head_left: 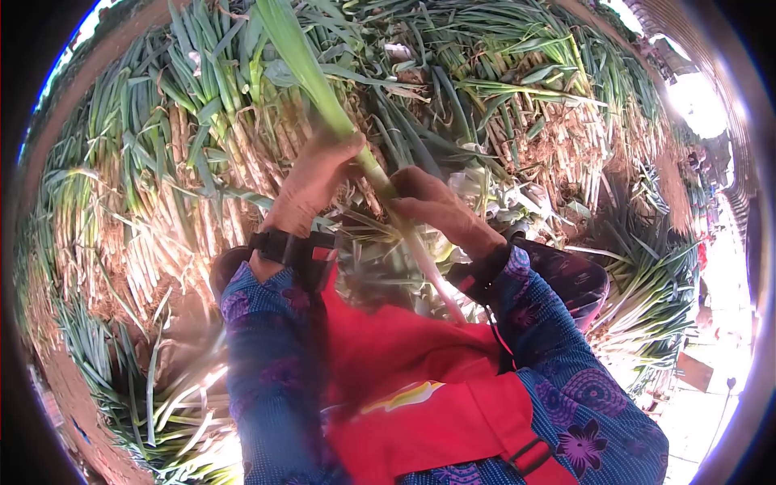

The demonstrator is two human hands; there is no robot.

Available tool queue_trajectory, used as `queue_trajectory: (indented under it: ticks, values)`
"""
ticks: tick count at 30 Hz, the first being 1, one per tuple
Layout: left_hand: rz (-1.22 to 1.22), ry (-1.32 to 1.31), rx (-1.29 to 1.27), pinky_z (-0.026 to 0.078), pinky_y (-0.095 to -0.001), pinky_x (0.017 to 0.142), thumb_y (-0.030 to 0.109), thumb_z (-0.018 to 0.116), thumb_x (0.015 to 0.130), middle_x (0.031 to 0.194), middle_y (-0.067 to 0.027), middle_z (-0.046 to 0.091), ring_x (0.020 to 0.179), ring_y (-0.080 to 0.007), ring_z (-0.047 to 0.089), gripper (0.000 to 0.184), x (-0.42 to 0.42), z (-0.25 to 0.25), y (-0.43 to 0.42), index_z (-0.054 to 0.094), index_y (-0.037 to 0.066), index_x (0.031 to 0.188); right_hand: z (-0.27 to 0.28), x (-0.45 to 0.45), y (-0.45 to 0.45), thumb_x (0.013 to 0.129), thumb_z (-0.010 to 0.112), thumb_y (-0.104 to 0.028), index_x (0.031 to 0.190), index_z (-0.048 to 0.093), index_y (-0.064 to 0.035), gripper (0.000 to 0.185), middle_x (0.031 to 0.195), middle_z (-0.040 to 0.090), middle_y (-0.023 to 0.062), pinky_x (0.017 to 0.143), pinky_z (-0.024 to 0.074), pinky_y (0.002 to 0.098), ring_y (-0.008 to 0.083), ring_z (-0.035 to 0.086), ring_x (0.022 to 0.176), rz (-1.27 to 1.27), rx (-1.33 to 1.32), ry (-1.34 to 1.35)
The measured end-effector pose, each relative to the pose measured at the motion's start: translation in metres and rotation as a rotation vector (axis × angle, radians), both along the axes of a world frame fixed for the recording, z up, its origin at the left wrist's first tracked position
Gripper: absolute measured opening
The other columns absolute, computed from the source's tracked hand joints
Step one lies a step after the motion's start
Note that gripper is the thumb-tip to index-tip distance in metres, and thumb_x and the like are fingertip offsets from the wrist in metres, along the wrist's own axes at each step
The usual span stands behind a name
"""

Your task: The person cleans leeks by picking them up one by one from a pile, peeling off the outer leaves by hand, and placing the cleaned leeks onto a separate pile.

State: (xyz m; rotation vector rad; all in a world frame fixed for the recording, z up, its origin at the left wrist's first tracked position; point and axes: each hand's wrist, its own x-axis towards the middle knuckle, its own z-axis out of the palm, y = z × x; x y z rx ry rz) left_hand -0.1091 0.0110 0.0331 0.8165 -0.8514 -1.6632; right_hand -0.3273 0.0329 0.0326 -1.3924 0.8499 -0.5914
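Left hand (pixel 317 176) and right hand (pixel 440 208) both grasping one long onion stalk (pixel 373 171).
Left hand wraps the green part; right hand pinches just below. Pale end slants past the right hand toward red apron (pixel 412 347). Beyond both: piled onions (pixel 202 162), pale ends handward.

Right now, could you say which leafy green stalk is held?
The stalk slanting from left hand to right hand, pale end near the red cloth apron; other stalks lie heaped.
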Motion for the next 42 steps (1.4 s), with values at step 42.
queue_trajectory:
  ticks: [42]
  values:
    - [0.081, 0.035, -0.002, 0.053, -0.0329, 0.073, 0.018, 0.073, 0.084, 0.101, -0.0001, 0.059, 0.09, -0.0142, 0.059, 0.047, 0.0, -0.01, 0.0, 0.051, 0.009, 0.125, 0.008, 0.01, 0.009, 0.08, 0.068, -0.017, 0.103, 0.057, -0.0023, 0.029, 0.088, 0.055, 0.0018, 0.071, 0.0406, 0.0261, 0.0111, 0.052, 0.082, -0.059, 0.274, -0.054]
